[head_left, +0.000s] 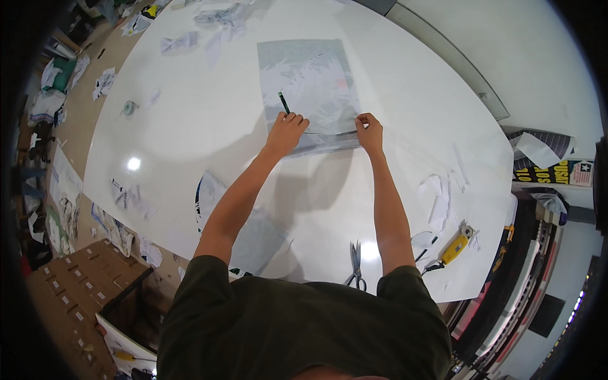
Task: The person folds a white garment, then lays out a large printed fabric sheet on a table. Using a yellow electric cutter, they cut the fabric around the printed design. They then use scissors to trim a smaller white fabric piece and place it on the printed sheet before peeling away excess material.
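A greyish see-through plastic sheet [310,76] lies on the white table in front of me, its near edge forming a folded-looking strip [326,142]. My left hand [289,132] is closed at the sheet's near left part, with a slim dark green pencil [284,102] sticking up out of its fingers. Whether those fingers also grip the sheet, I cannot tell. At the near right corner, my right hand [370,132] pinches the sheet's edge between thumb and fingers.
Scissors [356,266] and a yellow-bodied electric cutter [457,246] lie near me on the white table [164,171]. Another pale sheet [263,237] is under my left arm. Paper scraps [437,202] and a tape roll [129,107] are scattered about. Brown cartons [82,291] stand lower left.
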### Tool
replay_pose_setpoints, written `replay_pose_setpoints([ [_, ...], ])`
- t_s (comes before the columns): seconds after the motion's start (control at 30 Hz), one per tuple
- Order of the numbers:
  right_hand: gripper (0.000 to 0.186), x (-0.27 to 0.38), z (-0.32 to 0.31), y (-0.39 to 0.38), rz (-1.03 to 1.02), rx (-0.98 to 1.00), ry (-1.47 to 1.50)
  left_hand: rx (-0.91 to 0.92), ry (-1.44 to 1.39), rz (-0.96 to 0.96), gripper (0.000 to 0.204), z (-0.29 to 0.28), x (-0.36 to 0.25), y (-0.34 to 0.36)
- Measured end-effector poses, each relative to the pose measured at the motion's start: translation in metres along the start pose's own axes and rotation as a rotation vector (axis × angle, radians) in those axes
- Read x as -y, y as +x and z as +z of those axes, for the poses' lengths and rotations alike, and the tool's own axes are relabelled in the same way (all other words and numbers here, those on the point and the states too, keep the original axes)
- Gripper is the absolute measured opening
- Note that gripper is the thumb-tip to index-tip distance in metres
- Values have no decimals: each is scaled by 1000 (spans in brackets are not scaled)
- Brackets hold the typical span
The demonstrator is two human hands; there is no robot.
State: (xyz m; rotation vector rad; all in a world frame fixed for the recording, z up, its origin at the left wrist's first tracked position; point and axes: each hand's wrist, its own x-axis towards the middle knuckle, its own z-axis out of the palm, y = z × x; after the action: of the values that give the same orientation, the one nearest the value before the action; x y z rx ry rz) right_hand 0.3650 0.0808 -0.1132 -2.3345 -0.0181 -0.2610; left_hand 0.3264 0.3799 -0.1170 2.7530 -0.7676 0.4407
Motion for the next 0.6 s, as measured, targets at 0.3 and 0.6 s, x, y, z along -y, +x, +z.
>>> replay_pose_setpoints([
  [0.3,18,12,-13,-28,153,83,-120,63,-4,-12,17,-8,-31,-21],
  [0.6,17,93,-3,-143,46,45,1,-255,-201,-463,20,-96,-69,-135],
])
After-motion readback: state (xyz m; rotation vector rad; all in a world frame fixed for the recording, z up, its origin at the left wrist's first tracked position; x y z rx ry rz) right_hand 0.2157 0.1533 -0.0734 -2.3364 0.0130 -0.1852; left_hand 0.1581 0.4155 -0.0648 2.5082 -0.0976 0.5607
